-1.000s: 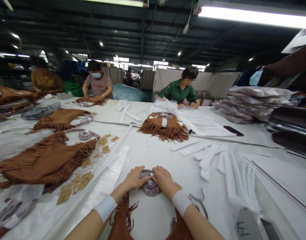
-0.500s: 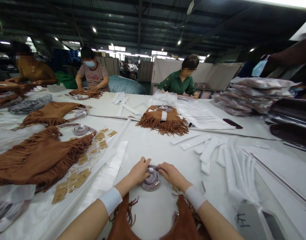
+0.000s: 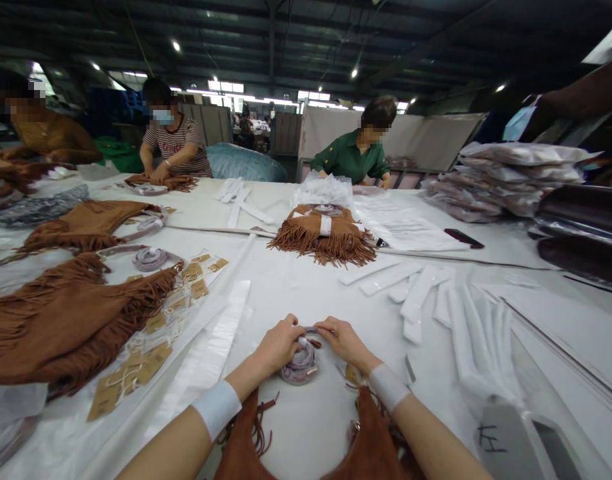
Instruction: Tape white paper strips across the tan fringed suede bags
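The head camera looks forward and down past nearby hands (image 3: pixel 277 344), apparently into a dim hall (image 3: pixel 296 57).

Blue-green bundle (image 3: pixel 247 162) at the back, pale-blue mask (image 3: pixel 519 127) upper right, flat dark object (image 3: pixel 463 239), possibly a phone.

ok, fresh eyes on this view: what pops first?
Likely the brown fringed bundle with its white band, near the picture's centre. Then the grey strap coil low in the middle, gripped at its top by the left hand and right hand. After that, the large fringed bag at left and the stack of plastic-wrapped goods at right.
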`<state>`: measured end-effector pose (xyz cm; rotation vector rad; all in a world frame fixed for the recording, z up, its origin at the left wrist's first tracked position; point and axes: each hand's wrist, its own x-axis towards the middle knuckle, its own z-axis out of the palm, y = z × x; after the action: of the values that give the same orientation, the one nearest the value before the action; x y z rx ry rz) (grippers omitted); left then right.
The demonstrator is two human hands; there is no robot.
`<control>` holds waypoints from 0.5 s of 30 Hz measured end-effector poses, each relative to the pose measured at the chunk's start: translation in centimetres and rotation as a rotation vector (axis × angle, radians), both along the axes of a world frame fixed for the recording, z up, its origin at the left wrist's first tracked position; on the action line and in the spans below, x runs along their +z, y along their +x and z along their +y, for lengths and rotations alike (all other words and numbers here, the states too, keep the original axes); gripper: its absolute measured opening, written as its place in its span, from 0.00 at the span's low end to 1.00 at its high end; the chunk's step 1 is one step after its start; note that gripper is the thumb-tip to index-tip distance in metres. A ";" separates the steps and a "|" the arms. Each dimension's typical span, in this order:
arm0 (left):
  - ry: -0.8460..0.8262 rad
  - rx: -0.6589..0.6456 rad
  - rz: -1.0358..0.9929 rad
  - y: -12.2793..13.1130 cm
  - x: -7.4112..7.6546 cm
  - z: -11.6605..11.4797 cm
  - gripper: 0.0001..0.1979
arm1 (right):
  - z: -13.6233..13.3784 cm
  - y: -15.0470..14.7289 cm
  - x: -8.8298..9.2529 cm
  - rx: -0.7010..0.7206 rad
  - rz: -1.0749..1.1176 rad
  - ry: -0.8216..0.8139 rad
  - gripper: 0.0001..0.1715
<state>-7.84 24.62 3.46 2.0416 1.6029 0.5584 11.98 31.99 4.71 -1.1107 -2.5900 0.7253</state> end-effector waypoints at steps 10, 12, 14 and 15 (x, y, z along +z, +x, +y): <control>0.010 -0.081 -0.030 -0.7 0.7 1.7 0.09 | -0.6 0.1 -0.4 0.054 -0.078 0.015 0.17; 0.018 -0.083 -0.056 -0.7 0.5 1.8 0.09 | -0.5 0.0 -0.3 0.051 -0.088 0.014 0.18; 0.029 -0.063 -0.083 -0.7 0.2 1.8 0.09 | -0.5 0.0 -0.1 0.051 -0.101 0.010 0.19; 0.036 -0.043 -0.094 -0.6 0.0 1.8 0.09 | -0.6 0.0 0.0 0.052 -0.109 0.007 0.18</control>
<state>-8.48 26.45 3.45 2.0397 1.5019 0.6618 11.93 31.38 4.72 -1.1140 -2.7197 0.6842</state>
